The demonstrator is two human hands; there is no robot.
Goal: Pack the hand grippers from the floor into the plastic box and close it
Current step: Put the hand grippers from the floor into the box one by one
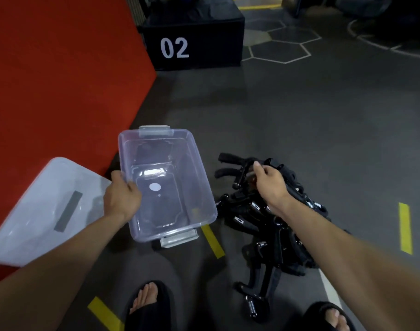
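A clear plastic box (199,187) sits open and empty on the grey floor, with grey latches at both ends. My left hand (122,195) grips its left rim. Its pale lid (37,211) lies to the left, partly on the red mat. A heap of several black hand grippers (264,225) with metal springs lies right of the box. My right hand (268,180) is at the top of the heap, fingers closed on one black hand gripper (230,167) whose two handles stick out to the left.
A red mat (61,80) covers the floor on the left. A black box marked "02" (192,41) stands at the back. Yellow tape marks (405,228) dot the floor. My two feet in black sandals (147,306) are at the bottom edge.
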